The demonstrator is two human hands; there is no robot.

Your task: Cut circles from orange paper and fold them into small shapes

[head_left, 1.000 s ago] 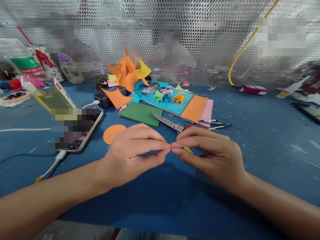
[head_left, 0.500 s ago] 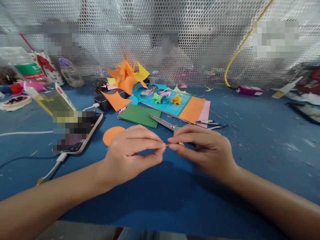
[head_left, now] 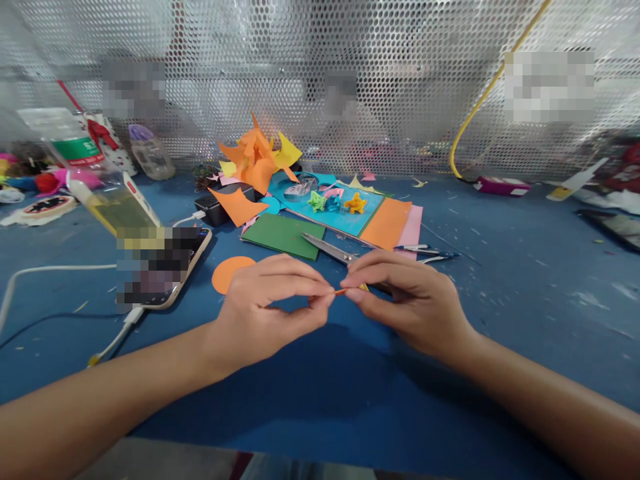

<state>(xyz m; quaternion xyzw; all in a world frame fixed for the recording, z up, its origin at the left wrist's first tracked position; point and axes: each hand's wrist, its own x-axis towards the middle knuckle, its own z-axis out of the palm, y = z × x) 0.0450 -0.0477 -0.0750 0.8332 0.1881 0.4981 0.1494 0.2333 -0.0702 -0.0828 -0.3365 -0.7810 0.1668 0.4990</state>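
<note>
Skinny bit of orange paper (head_left: 341,291) is on the near side of the scissors (head_left: 334,251), bridging the left hand (head_left: 270,297), pinched nearly closed on one end, and the right hand (head_left: 413,290), pinching the other.

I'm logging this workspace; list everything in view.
table: one, blue, foreground
panel: one, silver, background
bottles: two, clear, back left
phone: one, dark, left
cables: several, white left, yellow right
box: one, black, back left
scraps: many, mostly orange, back centre
sheets: several, varied, centre
paper figures: three, green, blue, orange, on sheets
scissors: one, silver, centre
disc: one, orange, right of phone
carton: one, purple, back right
thin piece: one, orange, front centre
left fingers: several, pinching thin piece
right fingers: several, pinching thin piece
</note>
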